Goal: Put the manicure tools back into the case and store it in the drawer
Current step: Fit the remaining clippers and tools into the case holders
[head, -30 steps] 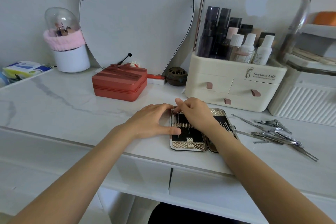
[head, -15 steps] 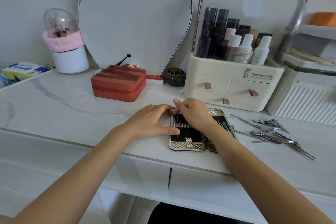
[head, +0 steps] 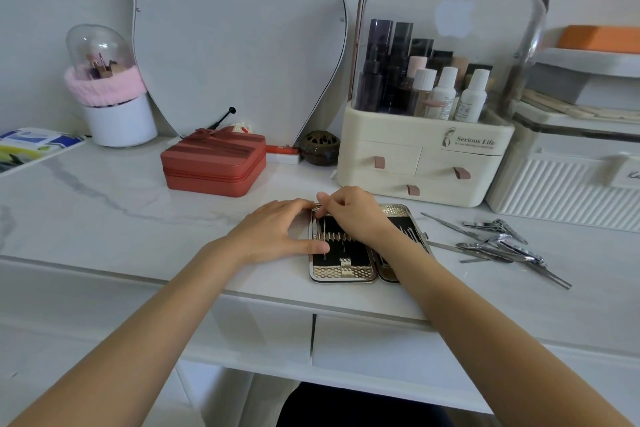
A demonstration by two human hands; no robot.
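Here the case (head: pixel 341 253) lies open, flat on the table (head: pixel 104 218) near its front edge, centre of frame. Left hand (head: pixel 277 232) rests on its left rim, fingers straight, thumb on the black lining. Right hand (head: pixel 353 211) pinches a thin tool at the case's top left corner. Loose manicure tools (head: pixel 498 243) lie in a heap right of the case. Red box (head: pixel 214 163) upper left of centre; organizer (head: pixel 422 163) behind.

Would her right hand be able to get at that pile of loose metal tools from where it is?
Probably yes. The right hand is at the open case; the loose manicure tools lie uncovered on the tabletop just to its right, nothing between.
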